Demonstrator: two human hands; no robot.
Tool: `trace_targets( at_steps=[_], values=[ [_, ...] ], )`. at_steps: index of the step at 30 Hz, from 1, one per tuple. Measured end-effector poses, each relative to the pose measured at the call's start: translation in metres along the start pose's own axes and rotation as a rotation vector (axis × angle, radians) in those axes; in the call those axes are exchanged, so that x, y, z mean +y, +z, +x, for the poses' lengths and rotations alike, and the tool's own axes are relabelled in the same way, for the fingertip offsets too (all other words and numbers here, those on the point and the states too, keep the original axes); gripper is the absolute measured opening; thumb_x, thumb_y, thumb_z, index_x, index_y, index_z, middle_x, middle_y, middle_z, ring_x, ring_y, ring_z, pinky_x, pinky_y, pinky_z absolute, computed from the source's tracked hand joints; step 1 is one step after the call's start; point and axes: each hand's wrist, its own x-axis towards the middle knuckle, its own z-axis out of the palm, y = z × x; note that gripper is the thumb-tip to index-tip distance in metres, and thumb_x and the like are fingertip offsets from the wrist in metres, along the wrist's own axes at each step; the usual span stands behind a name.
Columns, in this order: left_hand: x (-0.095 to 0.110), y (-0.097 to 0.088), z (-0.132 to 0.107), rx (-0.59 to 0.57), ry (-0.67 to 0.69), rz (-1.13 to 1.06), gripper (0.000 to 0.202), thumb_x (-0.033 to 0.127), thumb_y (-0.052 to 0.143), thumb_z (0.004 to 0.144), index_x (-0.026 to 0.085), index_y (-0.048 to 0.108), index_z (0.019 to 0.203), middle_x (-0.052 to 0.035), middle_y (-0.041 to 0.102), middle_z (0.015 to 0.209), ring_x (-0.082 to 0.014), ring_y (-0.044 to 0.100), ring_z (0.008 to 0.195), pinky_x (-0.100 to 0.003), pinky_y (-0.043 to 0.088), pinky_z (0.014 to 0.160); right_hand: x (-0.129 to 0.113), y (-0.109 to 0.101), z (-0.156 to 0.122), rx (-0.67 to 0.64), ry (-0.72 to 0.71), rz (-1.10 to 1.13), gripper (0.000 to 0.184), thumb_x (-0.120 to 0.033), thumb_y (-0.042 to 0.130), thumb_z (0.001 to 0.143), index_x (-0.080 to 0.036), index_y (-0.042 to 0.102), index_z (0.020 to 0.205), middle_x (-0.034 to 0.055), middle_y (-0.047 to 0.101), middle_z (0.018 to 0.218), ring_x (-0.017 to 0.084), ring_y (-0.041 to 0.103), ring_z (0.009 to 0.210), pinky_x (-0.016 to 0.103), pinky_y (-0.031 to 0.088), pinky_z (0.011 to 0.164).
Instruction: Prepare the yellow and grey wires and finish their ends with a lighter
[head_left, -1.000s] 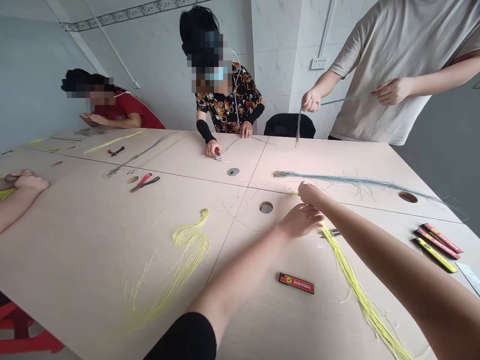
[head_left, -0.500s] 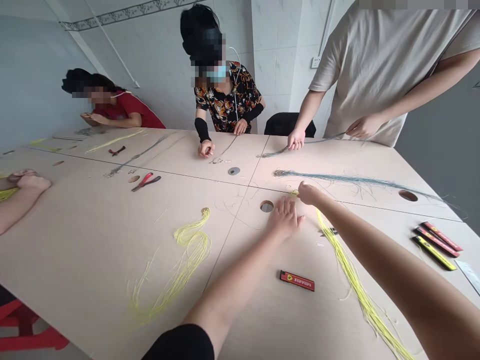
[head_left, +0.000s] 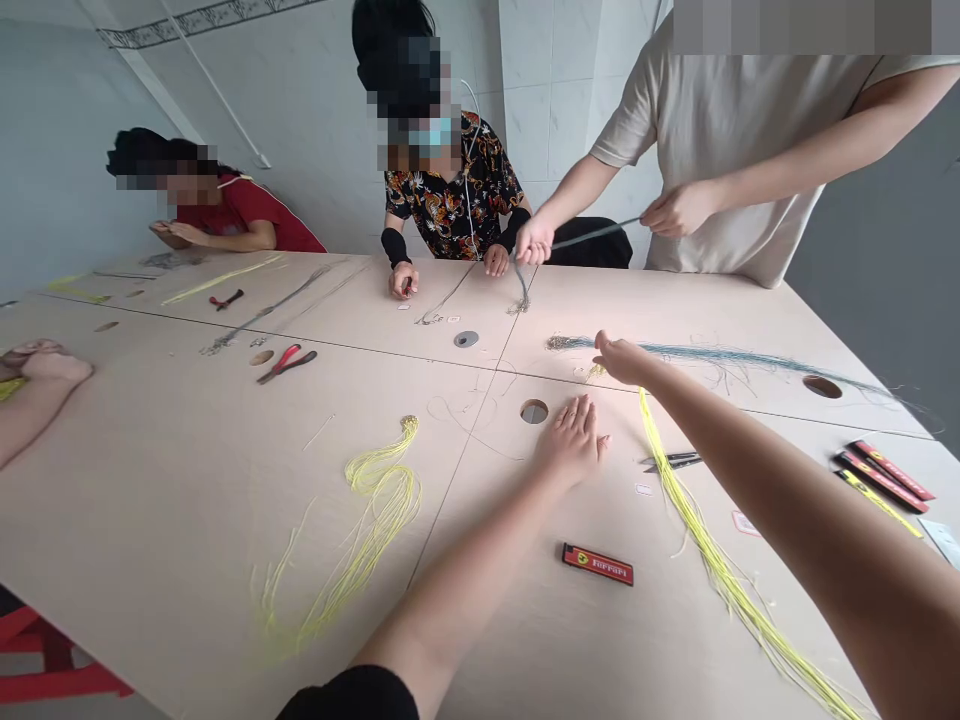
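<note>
My left hand point(head_left: 574, 440) rests palm down on the pale wooden table point(head_left: 480, 520), fingers spread and holding nothing. My right hand point(head_left: 619, 358) reaches farther out with its fingers drawn together, just over the near end of a long blue-grey strand bundle point(head_left: 712, 353). No held item shows in it. Under my right forearm runs a bundle of yellow cords point(head_left: 720, 570). A small yellow tuft point(head_left: 596, 372) lies by my right fingertips. Between my hands and lower down lies a red Ferrari tag point(head_left: 598, 564).
Small black-handled scissors point(head_left: 671, 461) and a loose yellow cord heap point(head_left: 379, 510) lie on the table, with red-handled pliers point(head_left: 285, 365) farther left. A co-worker's hands point(head_left: 534, 240) stretch a grey strand at the far side. Several red tags point(head_left: 881, 478) lie at right.
My right hand has moved up and away from the yellow tuft toward the blue-grey strands. The standing co-worker has lifted the grey strand off the table. My left hand has barely moved.
</note>
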Motion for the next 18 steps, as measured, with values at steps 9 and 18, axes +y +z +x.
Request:
trace_targets(
  at_steps=[9,18],
  values=[
    [-0.001,0.004,0.001,0.022,0.003,0.011,0.061,0.044,0.023,0.096,0.005,0.030,0.143,-0.0147,0.027,0.151,-0.0247,0.028,0.140,-0.039,0.028,0.115,0.019,0.002,0.004,0.013,-0.019,0.013,0.030,-0.031,0.035,0.097,-0.012,0.044,0.117,0.0140,0.062,0.088,0.020,0.057,0.075,0.025,0.038,0.064],
    [-0.003,0.002,0.001,0.027,-0.012,0.001,0.060,0.044,0.025,0.096,0.007,0.032,0.142,-0.0133,0.028,0.151,-0.0245,0.026,0.140,-0.039,0.028,0.114,0.026,0.007,0.000,0.046,-0.013,0.081,0.030,-0.029,0.035,0.097,-0.013,0.046,0.121,0.0135,0.063,0.092,0.019,0.058,0.079,0.023,0.036,0.063]
  ],
)
